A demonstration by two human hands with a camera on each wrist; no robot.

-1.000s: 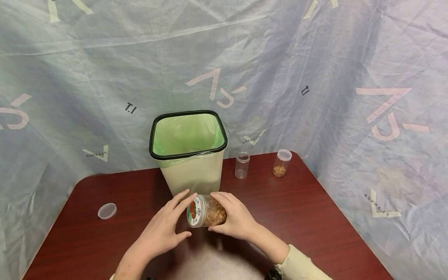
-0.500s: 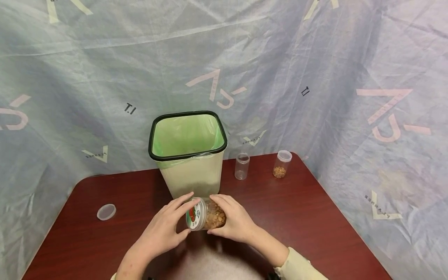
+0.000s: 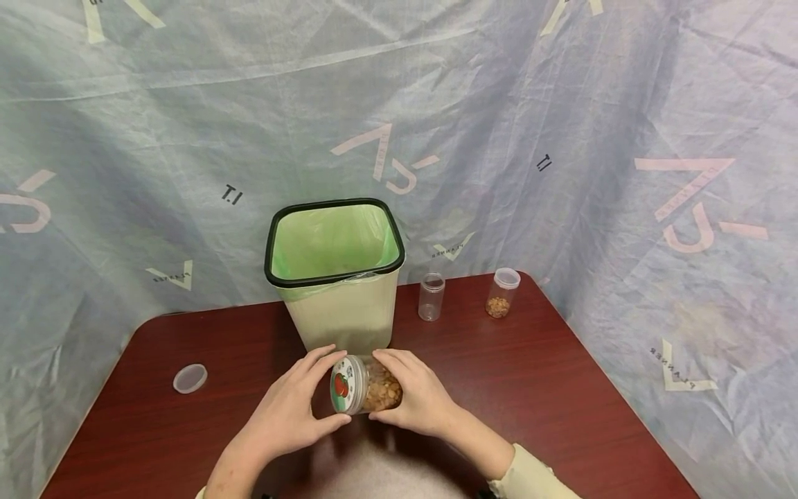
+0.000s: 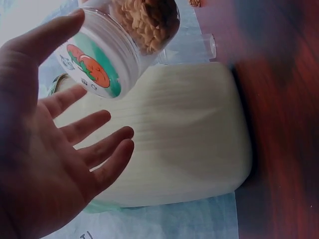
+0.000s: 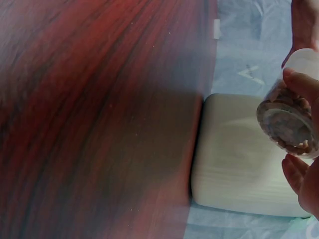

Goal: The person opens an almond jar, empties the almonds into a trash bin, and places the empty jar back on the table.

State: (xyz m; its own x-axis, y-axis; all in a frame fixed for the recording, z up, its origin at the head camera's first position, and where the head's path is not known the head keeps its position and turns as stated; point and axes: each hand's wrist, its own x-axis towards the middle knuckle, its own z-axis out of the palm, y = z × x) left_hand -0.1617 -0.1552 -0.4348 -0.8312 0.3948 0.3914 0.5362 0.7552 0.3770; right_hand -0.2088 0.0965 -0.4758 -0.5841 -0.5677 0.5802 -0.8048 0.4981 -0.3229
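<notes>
A clear plastic jar (image 3: 382, 388) of brown nut-like pieces is held on its side above the table, in front of the bin. My right hand (image 3: 424, 391) grips its body, fingers over the top and thumb below. The jar's lid (image 4: 94, 69), with a white and green label showing red tomatoes, faces left. Around that lid my left hand (image 3: 289, 405) is spread, its fingers apart and fairly straight. In the left wrist view the thumb lies at the lid's rim; whether the index fingertip touches the lid cannot be told.
A cream bin (image 3: 343, 312) with a black rim and green liner stands behind the hands. To its right are an uncovered clear jar (image 3: 430, 298) and a white-lidded jar (image 3: 502, 294) of brown pieces. One loose translucent lid (image 3: 190, 378) lies left on the dark red table (image 3: 530, 388).
The lid's tomato label has turned to a different angle. The jar has come slightly lower and nearer. My left fingers have shifted around the lid while the right hand keeps its grip.
</notes>
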